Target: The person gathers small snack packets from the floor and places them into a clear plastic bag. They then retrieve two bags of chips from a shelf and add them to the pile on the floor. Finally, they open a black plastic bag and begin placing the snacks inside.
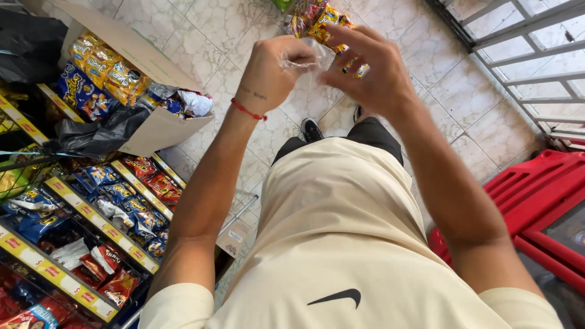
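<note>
— Overhead, what do both hands hold?

— Left hand (pixel 274 73) pinches a thin clear plastic bag (pixel 304 58) in a clenched grip; right hand (pixel 365 67) grasps its other side, raised above the pale tiled floor (pixel 231 30).

— And nearby?

— Wire snack shelves (pixel 91 213) to the left.

Shop: wire shelves (pixel 73 207) at left carried priced snack bags (pixel 131 210), an open stock carton (pixel 131 79) beyond, tiled floor (pixel 213 36).

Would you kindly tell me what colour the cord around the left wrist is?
Red: a thin cord bracelet just below the left hand, clearest in the head view.
</note>
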